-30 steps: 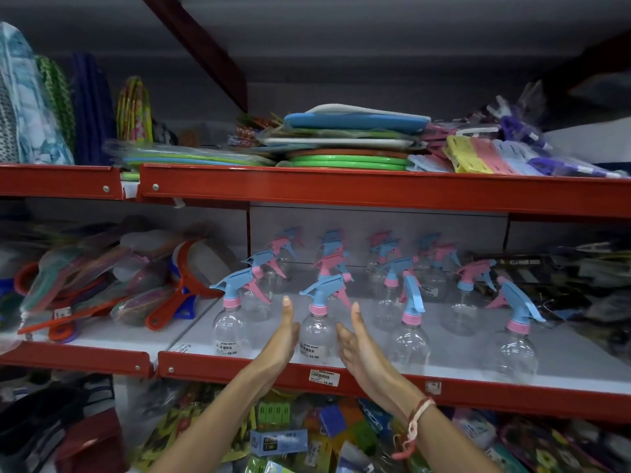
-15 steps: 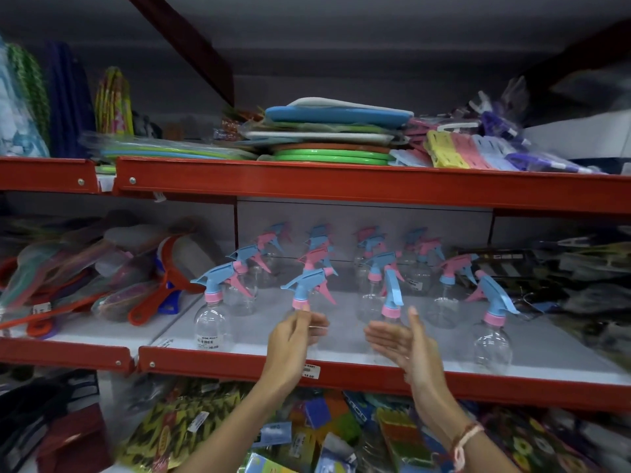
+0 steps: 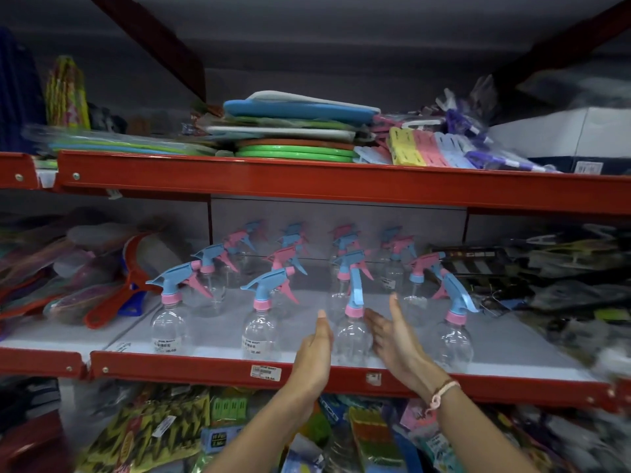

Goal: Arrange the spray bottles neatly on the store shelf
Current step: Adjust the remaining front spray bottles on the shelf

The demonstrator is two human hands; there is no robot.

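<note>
Head view: the landmark is the third bottle in the front row of the shelf, a clear spray bottle with a pink collar and a blue trigger head pointing up and toward the camera. The left hand stands just left of this bottle, palm flat, fingers straight and together, gripping nothing. The right hand stands just right of it, also spread flat with the thumb raised, gripping nothing. Whether either palm touches the bottle cannot be told. A pink band sits on the right wrist.

Left of the landmark bottle stand two front-row bottles, both upright, heads pointing left, each with a white label. Right of it stands a fourth bottle, head turned right. Behind it, further bottles stand in rows toward the back wall. A price tag is fixed to the red shelf edge below and left of the landmark bottle.
</note>
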